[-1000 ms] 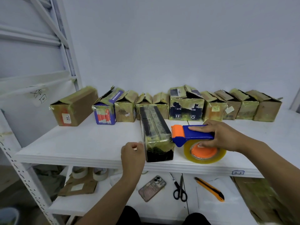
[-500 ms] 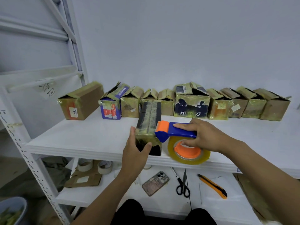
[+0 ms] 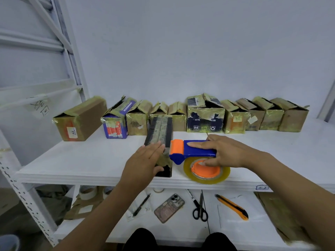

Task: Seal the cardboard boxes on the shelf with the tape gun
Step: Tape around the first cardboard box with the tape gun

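Observation:
A long black box (image 3: pixel 160 131) with tape along its top lies end-on near the front edge of the white shelf (image 3: pixel 87 160). My left hand (image 3: pixel 145 161) rests flat on its near end, fingers spread over the top, thumb on the front face. My right hand (image 3: pixel 224 153) grips the blue and orange tape gun (image 3: pixel 192 150), whose orange roller touches the box's right side. Its clear tape roll (image 3: pixel 206 172) sits on the shelf. A row of several taped cardboard boxes (image 3: pixel 205 117) stands along the back wall, most with flaps up.
A larger brown box (image 3: pixel 81 119) lies at the back left. On the lower shelf lie a phone (image 3: pixel 169 208), scissors (image 3: pixel 200 209), an orange box cutter (image 3: pixel 233 207), a pen (image 3: pixel 141 205) and tape rolls (image 3: pixel 88 192). A metal rack upright (image 3: pixel 21 192) stands at left.
My left hand moved from gripping the box's front end to lying flat on its top. The tape gun stayed against the box's right side. The view shifted slightly.

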